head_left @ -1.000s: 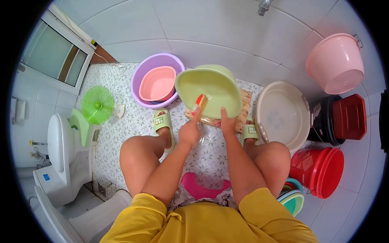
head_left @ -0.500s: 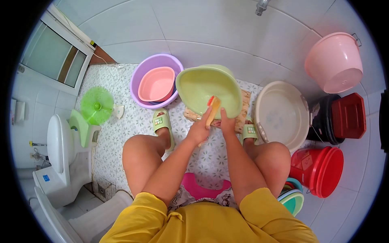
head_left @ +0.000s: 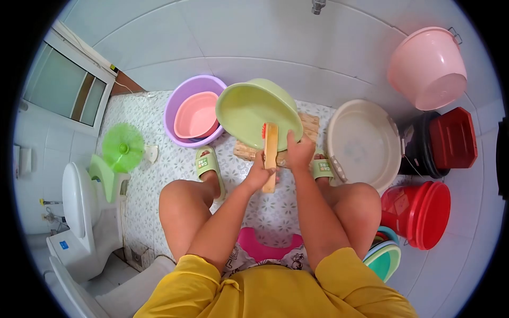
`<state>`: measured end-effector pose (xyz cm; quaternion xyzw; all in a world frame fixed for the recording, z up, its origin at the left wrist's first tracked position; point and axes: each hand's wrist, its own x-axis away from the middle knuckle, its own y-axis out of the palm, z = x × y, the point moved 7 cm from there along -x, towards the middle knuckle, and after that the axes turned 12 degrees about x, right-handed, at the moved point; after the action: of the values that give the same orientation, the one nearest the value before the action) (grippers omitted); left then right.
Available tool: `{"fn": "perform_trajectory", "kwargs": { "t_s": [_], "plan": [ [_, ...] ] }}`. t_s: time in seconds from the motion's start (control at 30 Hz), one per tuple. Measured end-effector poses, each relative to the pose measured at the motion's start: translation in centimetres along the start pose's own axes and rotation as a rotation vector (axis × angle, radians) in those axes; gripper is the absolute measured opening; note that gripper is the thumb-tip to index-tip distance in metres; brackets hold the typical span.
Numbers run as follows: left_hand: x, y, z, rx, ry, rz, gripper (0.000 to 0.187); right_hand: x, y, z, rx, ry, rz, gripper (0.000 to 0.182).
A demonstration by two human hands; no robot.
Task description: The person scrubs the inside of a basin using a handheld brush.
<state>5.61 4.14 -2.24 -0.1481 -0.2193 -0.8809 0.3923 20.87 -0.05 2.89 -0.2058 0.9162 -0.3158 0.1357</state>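
My left hand (head_left: 259, 174) is closed around the wooden handle of a scrubbing brush (head_left: 271, 148) with red bristles. The brush stands nearly upright in view, its bristles facing left and its head overlapping the basin's near side. With my right hand (head_left: 300, 150) I grip the near right rim of a light green basin (head_left: 249, 109), thumb up at the edge. The basin is tilted so that its inside faces me, over a wooden board (head_left: 309, 130) on the floor. Part of the board is hidden behind the basin.
A purple basin (head_left: 170, 114) with a pink basin (head_left: 195, 116) inside stands at left. To the right are a large beige tub (head_left: 366, 143), a red bucket (head_left: 405, 206) and a dark bucket (head_left: 419, 146). A pink bucket (head_left: 428, 66) hangs by the wall. A toilet (head_left: 79, 201) is far left.
The brush has turned from slanting across the basin to nearly upright, its head moving slightly left. The basin has shifted a little left in view, along with most of the scene.
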Motion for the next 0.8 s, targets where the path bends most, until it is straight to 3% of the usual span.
{"fn": "perform_trajectory", "kwargs": {
  "t_s": [0.07,0.2,0.33,0.43,0.5,0.57,0.7,0.73,0.8],
  "plan": [
    [0.0,1.1,-0.9,0.155,-0.176,-0.062,0.056,-0.3,-0.8,-0.3,-0.004,0.004,0.002,0.025],
    [0.4,2.2,-0.2,0.223,-0.202,-0.005,0.057,-0.6,-1.3,0.0,0.104,-0.043,-0.013,0.024],
    [-0.2,2.3,-1.0,0.136,-0.164,-0.010,0.060,-0.4,-0.5,2.6,-0.018,0.029,-0.050,0.026],
    [-1.5,1.3,-2.3,-0.140,-0.061,0.055,0.067,-0.6,-0.4,3.2,-0.035,0.034,-0.067,0.027],
    [-2.3,0.5,-1.7,-0.305,0.227,0.141,0.077,-0.6,-0.1,3.6,-0.052,0.030,-0.074,0.028],
    [-2.0,0.8,-0.3,-0.407,0.181,0.148,0.080,-0.5,2.5,7.6,-0.114,0.212,-0.150,0.031],
    [-2.5,1.3,-1.0,-0.646,0.098,0.178,0.081,0.9,6.0,13.6,-0.046,0.225,-0.132,0.029],
    [-2.0,2.1,0.0,-0.643,0.098,0.171,0.081,1.4,7.4,13.5,-0.027,0.212,-0.324,0.030],
    [-1.0,3.5,1.0,-0.720,-0.014,0.127,0.081,2.4,7.5,12.7,0.000,0.203,-0.512,0.031]
  ]
}}
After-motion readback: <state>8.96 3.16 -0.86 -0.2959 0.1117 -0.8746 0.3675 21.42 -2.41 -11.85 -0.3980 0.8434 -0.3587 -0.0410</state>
